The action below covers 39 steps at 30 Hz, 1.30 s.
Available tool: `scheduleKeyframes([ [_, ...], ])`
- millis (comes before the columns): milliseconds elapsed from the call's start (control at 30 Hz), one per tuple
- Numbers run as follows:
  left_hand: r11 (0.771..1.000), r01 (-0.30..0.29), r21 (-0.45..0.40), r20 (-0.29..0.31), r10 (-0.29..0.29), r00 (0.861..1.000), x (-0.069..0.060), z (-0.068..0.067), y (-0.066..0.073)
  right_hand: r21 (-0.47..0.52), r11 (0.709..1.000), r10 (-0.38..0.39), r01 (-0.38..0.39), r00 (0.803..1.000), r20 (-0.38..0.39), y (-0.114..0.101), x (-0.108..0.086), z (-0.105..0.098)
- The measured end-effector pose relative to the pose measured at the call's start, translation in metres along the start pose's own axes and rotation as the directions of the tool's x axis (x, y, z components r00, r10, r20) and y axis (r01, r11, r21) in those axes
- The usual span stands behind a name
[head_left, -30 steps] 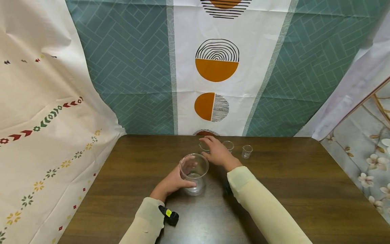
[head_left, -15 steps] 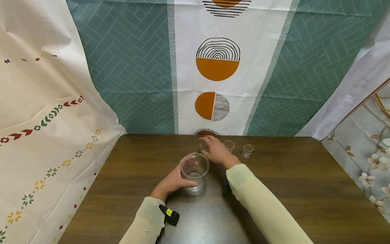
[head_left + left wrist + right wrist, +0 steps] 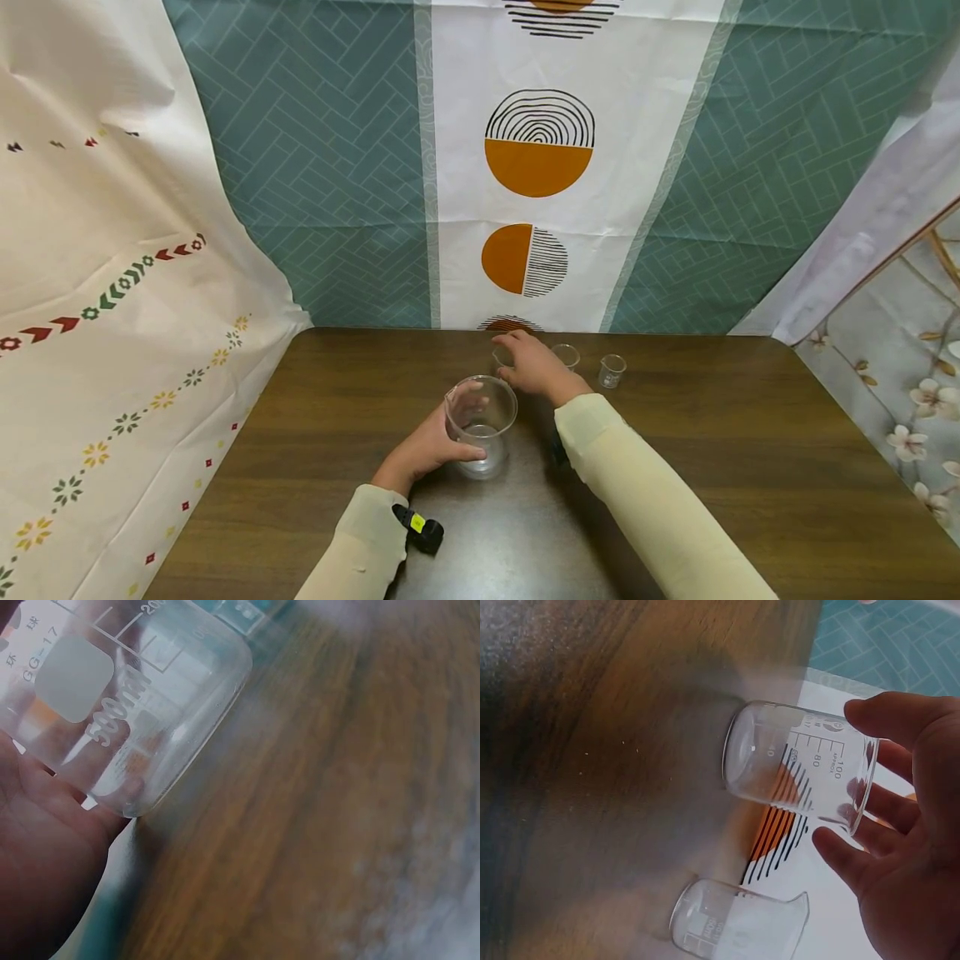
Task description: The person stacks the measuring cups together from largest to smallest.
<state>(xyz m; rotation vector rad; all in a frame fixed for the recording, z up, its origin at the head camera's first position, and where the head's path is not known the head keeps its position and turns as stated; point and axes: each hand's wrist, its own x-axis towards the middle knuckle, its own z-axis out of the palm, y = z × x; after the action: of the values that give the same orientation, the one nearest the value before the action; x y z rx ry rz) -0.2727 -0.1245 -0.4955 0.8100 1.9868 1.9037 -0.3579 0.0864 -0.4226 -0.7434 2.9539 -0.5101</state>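
At the near side of the brown wooden desk (image 3: 750, 500), two pale yellow sleeves (image 3: 660, 500) reach in, and the left one has a black gadget (image 3: 427, 535) with a yellow tag at the cuff. Past that cuff is the left hand (image 3: 423, 447). Its fingers are bent round the 500 ml glass beaker (image 3: 489, 432), thumb on the near side, the rest on the far side. This beaker is upright with its mouth up, near the middle; I cannot tell if its bottom touches the wood. Lots of brown wood lies between it and the left edge.

A bit farther off is the right hand (image 3: 534, 368). Its fingers curve round the top of the 100 ml glass beaker (image 3: 799, 761), half open, with the little finger sticking out; I cannot tell how tight the hold is. That beaker stands close to the back edge. To its right, a second beaker (image 3: 739, 922) is partly behind the hand, and just past it stands a small beaker (image 3: 611, 373). From there, wide wood runs to the right edge.

Behind the back edge hangs a green and white cloth (image 3: 337, 167). A cream cloth (image 3: 135, 400) slopes along the left.
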Motion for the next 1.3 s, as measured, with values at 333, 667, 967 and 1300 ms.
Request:
scheduleKeyframes([
  [333,1.0,-0.005,-0.018,0.004,0.005,1.0,0.0,0.0,-0.001,-0.042,0.999,0.002,0.0,0.999,0.037,0.001,0.007,-0.002],
  [667,1.0,-0.016,-0.021,-0.007,0.016,1.0,0.0,0.0,-0.003,-0.046,0.999,0.019,-0.014,0.994,0.107,-0.001,0.012,-0.01],
  [967,1.0,-0.014,-0.016,-0.014,0.013,1.0,0.0,0.0,-0.004,-0.03,0.999,0.036,-0.032,0.992,0.123,0.0,0.012,-0.013],
  [1300,1.0,-0.013,-0.01,-0.028,0.012,1.0,0.0,0.001,-0.004,-0.027,0.999,0.043,-0.04,0.991,0.13,-0.001,0.01,-0.016],
])
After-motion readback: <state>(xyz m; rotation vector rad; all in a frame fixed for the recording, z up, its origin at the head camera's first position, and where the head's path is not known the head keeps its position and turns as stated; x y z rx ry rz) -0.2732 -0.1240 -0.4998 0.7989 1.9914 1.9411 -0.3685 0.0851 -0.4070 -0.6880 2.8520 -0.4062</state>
